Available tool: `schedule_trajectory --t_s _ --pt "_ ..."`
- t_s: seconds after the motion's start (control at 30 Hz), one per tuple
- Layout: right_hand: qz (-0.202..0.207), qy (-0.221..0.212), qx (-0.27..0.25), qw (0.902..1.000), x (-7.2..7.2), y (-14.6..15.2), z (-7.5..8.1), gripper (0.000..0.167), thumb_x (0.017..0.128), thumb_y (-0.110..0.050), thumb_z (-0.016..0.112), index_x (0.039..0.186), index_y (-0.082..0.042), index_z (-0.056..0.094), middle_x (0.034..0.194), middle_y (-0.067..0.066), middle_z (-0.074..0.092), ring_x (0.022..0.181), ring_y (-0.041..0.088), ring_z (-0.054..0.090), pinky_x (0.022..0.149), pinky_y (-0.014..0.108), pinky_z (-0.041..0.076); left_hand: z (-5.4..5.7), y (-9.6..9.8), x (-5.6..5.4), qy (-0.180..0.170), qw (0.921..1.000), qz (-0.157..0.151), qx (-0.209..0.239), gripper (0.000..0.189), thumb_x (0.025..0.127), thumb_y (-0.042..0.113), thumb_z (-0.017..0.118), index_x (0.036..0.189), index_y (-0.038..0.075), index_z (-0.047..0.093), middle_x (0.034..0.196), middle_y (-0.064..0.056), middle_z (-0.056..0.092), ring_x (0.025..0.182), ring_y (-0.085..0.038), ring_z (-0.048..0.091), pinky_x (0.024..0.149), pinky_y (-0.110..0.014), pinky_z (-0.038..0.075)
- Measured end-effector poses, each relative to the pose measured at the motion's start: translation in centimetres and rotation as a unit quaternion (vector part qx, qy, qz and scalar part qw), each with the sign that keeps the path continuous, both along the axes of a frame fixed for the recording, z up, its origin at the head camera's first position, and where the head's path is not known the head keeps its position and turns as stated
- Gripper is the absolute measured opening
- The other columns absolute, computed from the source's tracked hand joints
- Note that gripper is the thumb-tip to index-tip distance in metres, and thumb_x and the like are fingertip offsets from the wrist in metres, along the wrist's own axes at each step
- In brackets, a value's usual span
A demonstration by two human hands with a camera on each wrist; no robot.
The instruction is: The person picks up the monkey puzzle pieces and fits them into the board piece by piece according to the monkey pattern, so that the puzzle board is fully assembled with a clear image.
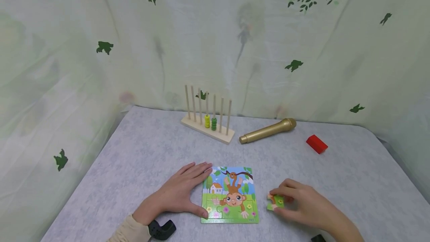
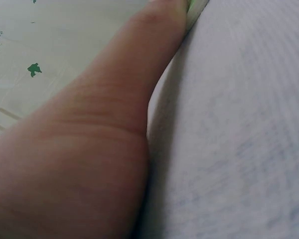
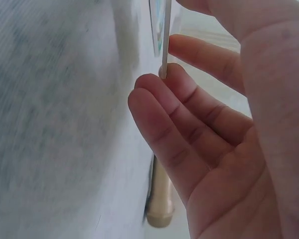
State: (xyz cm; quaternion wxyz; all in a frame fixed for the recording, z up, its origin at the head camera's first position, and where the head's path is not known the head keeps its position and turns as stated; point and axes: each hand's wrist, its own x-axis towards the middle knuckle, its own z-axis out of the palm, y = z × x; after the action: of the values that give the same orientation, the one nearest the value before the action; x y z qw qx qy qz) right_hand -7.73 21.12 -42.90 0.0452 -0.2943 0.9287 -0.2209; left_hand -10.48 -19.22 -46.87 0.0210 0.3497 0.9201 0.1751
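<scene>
A square jigsaw puzzle (image 1: pixel 231 193) lies flat on the table, picturing a monkey hanging from a branch beside a small house, with seams showing in its lower part. My left hand (image 1: pixel 181 189) rests along its left side, fingers extended to the top left corner and thumb at the bottom left. In the left wrist view the thumb (image 2: pixel 114 99) reaches a green edge at the top. To the right of the puzzle, my right hand (image 1: pixel 302 201) pinches a green and orange puzzle piece (image 1: pixel 278 201) between thumb and fingers. The right wrist view shows that thin piece (image 3: pixel 166 40) edge-on.
Behind the puzzle stands a wooden peg rack (image 1: pixel 208 130) with yellow and green beads on two pegs. A gold toy microphone (image 1: pixel 267 131) lies to its right, and a red block (image 1: pixel 317 143) farther right. A leaf-printed cloth (image 1: pixel 215 40) hangs behind the table.
</scene>
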Motion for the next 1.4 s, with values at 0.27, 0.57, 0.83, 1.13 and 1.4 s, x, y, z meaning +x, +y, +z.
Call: schedule_trajectory --t_s 0.27,0.57,0.83,1.13,1.4 --pt "0.033 0.000 -0.009 0.9994 -0.3 -1.5 0.2 0.032 0.092 -0.054 0.074 0.117 -0.034 0.075 0.098 -0.022 0.056 0.079 -0.004 0.051 0.064 0.016 0.048 0.0 0.0 0.0 0.004 1.0000 -0.003 0.001 0.124 0.071 0.089 0.064 0.164 0.016 0.029 0.172 0.005 0.022 0.159 -0.013 0.018 0.131 -0.041 0.012" --pt "0.069 0.013 -0.009 0.9975 -0.3 -3.4 -0.1 0.033 0.093 -0.052 0.073 0.118 -0.032 0.075 0.103 -0.020 0.058 0.081 -0.004 0.051 0.067 0.015 0.049 -0.1 0.0 0.0 0.001 1.0000 0.000 0.000 0.125 0.070 0.090 0.064 0.164 0.016 0.029 0.172 0.006 0.021 0.159 -0.013 0.017 0.131 -0.040 0.012" --pt "0.101 0.044 -0.027 0.9936 -0.3 -4.6 -1.0 0.028 0.094 -0.047 0.075 0.118 -0.032 0.075 0.102 -0.020 0.058 0.082 -0.004 0.051 0.067 0.012 0.047 0.0 0.0 0.0 -0.004 1.0000 0.001 0.001 0.125 0.071 0.089 0.065 0.164 0.016 0.029 0.172 0.005 0.022 0.159 -0.013 0.017 0.131 -0.041 0.012" --pt "0.102 0.085 -0.006 0.9911 0.1 -5.7 -1.8 0.033 0.093 -0.052 0.073 0.119 -0.032 0.076 0.103 -0.019 0.058 0.084 -0.005 0.048 0.068 0.012 0.045 -0.1 0.0 0.0 -0.001 1.0000 -0.001 0.002 0.124 0.071 0.090 0.064 0.164 0.016 0.029 0.172 0.005 0.022 0.159 -0.013 0.017 0.131 -0.042 0.013" --pt "0.097 0.084 0.000 0.9918 0.2 -6.0 -2.1 0.036 0.095 -0.057 0.068 0.120 -0.032 0.076 0.106 -0.018 0.061 0.087 -0.005 0.049 0.070 0.015 0.049 0.0 0.0 0.0 -0.006 1.0000 0.001 0.005 0.124 0.071 0.088 0.066 0.164 0.016 0.029 0.172 0.005 0.022 0.159 -0.013 0.017 0.132 -0.042 0.011"
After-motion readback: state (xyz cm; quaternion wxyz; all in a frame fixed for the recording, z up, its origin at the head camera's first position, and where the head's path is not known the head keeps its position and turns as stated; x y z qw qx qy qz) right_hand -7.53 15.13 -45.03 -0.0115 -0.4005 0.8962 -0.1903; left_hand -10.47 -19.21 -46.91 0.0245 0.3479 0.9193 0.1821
